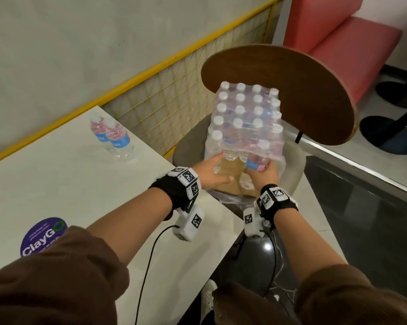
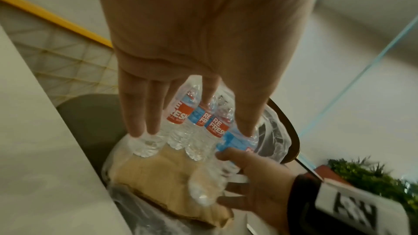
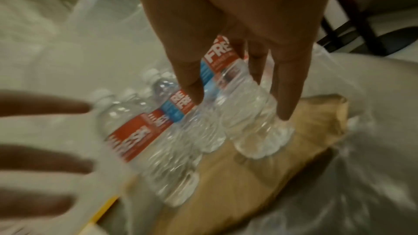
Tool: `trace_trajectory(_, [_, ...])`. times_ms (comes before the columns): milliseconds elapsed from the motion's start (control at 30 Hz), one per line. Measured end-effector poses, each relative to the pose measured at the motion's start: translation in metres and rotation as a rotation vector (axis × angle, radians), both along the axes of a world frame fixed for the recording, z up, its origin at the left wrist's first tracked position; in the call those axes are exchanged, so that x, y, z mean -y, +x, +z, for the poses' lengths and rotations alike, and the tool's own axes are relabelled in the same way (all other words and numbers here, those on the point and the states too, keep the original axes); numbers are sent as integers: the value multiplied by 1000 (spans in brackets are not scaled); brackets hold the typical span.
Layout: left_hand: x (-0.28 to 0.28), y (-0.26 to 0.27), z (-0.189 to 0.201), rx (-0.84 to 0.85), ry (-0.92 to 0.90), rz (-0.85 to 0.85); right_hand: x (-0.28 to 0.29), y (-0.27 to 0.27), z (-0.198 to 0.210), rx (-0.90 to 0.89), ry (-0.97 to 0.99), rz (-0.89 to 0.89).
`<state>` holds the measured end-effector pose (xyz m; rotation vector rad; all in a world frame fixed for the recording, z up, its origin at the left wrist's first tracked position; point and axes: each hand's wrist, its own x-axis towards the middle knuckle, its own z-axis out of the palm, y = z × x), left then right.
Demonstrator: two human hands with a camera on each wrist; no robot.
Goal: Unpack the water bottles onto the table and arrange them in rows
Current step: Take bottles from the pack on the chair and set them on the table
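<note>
Both hands [image 1: 215, 171] reach bottles in the pack [image 1: 244, 118] on a chair [image 1: 315, 95]

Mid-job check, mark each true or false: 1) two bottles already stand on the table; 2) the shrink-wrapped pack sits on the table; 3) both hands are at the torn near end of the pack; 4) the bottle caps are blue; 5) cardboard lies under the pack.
1) Two bottles stand on the table: true, upright, side by side near its far edge.
2) The pack sits on the table: false, it rests on the chair beside the table.
3) The left hand and right hand are at the pack's opened near end: true.
4) Caps are blue: false, they are white; the labels are red and blue.
5) Cardboard lies under the pack: true.
</note>
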<state>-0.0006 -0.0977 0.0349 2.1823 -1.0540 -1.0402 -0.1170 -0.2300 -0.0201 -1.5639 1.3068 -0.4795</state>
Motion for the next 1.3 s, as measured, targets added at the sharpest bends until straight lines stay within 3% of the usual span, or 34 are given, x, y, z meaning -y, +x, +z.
trace_trajectory(100, [10, -10, 3, -175, 17, 42, -37, 5, -6, -8, -114, 369])
trace_trajectory(167, [11, -6, -3, -76, 34, 113, -62, 9, -6, 4, -9, 599])
trace_trajectory(267, [-4, 6, -6, 117, 101, 79, -67, 19, 0, -120, 46, 765])
trace_trajectory(300, [-12, 10, -5, 127, 110, 70, -62, 22, 9, -171, 40, 782])
trace_trajectory(367, [-29, 17, -5, 61, 144, 94, -44, 31, 23, -264, -71, 643])
trace_trajectory(467, [-51, 22, -3, 16, 206, 51, -24, 55, 42, -165, -29, 468])
trace_trajectory(600, [-90, 25, 6, -89, 281, 36, -20, 79, 43, -173, 136, 454])
trace_trajectory(700, [-131, 33, 10, -85, 343, -7, -21, 84, 37, -280, 58, 457])
trace_trajectory(800, [-180, 45, 15, -60, 370, 14, -25, 76, 33, -253, -47, 425])
trace_trajectory(933, [-243, 65, 25, 30, 490, 60, -50, 48, 38, -142, -128, 510])
trace_trajectory(1067, [-298, 79, 33, 212, 606, 40, -96, 33, 54, -219, -315, 644])
trace_trajectory(1200, [-340, 89, 39, 268, 650, 74, -159, 30, 75, -70, -270, 727])
trace_trajectory(1300, [-357, 92, 42, 255, 650, 79, -213, 33, 73, -119, -232, 930])
